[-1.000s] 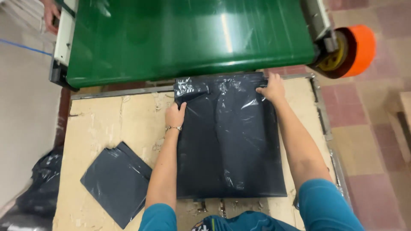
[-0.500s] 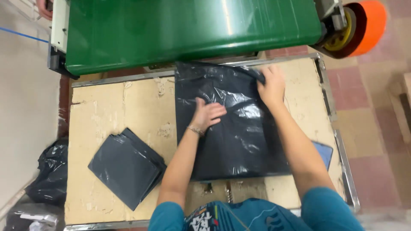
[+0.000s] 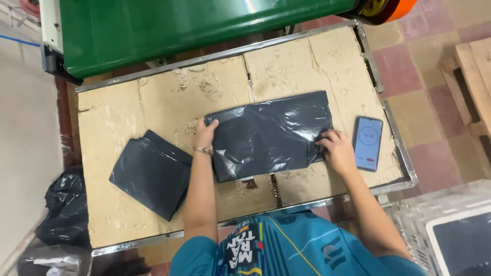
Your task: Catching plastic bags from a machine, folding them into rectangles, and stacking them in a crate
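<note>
Head view is showing a person folding a dark plastic bag [image 3: 268,134] on a cardboard-topped table [image 3: 123,117]; the left hand [image 3: 205,135] is lying flat and open on the bag's left edge, fingers spread, pinning it rather than gripping; the right hand [image 3: 335,148] is pressing the bag's right edge, fingers curled at the fold, though whether they are pinching plastic is hard to tell; the bag is lying between both hands, already doubled into a wide rectangle, so folding looks partly done, with more folds likely left; a folded stack [image 3: 152,173] is sitting just left of the left forearm; a phone [image 3: 368,142] is lying just right of the right hand; a green machine [image 3: 179,25] is standing beyond both hands.
</note>
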